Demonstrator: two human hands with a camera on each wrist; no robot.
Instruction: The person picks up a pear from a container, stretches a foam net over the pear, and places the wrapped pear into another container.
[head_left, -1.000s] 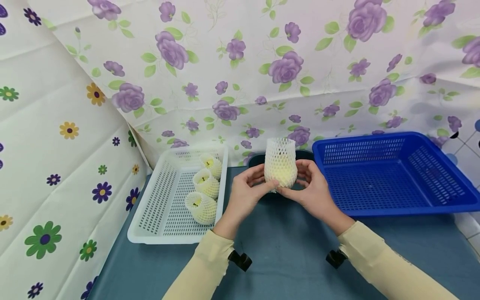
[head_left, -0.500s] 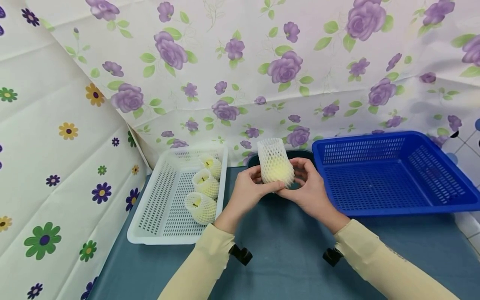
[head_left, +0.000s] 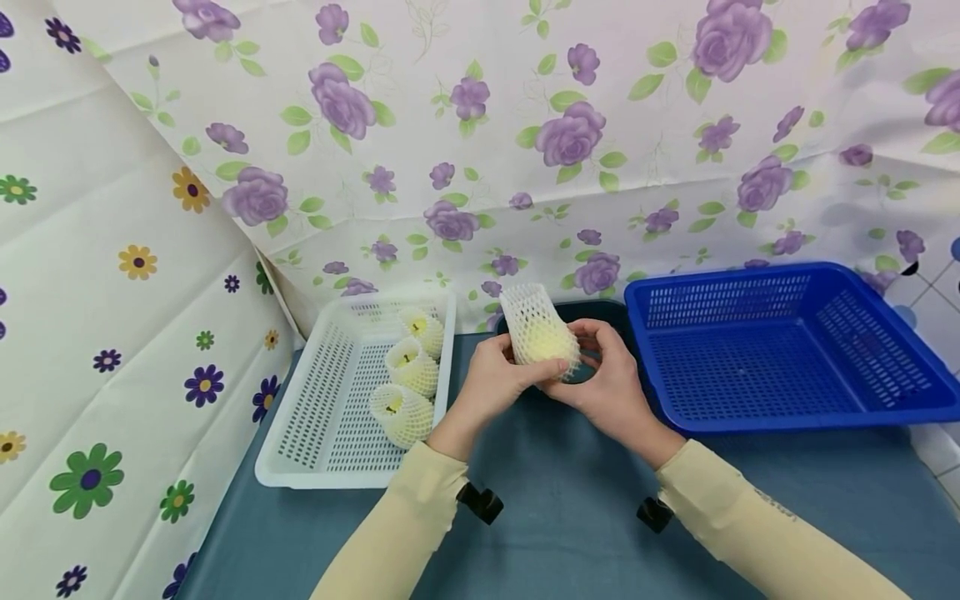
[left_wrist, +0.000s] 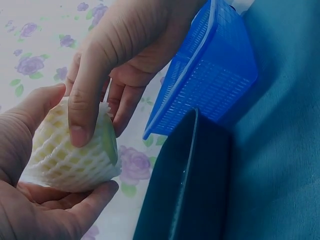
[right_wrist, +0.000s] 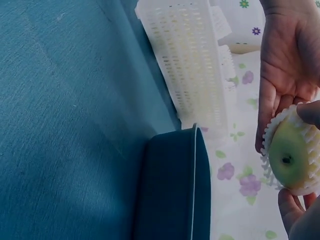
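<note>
Over a dark green tub, both hands hold a yellow-green apple in a white foam net sleeve. The loose end of the net stands up and leans left in the head view. My left hand grips the apple from the left, thumb on the near side. My right hand holds it from the right, its thumb pressing the net in the left wrist view. The right wrist view shows the apple's bare green end with a dark spot, framed by the net's edge.
At left, a white basket holds 3 apples in foam nets along its right side. A blue basket stands at right, close beside the tub. A flowered sheet hangs behind the blue-green table.
The netted apple has shifted left and slightly down, and its net's upper end has tipped leftward. The right hand has moved left with it; the left hand has barely moved.
</note>
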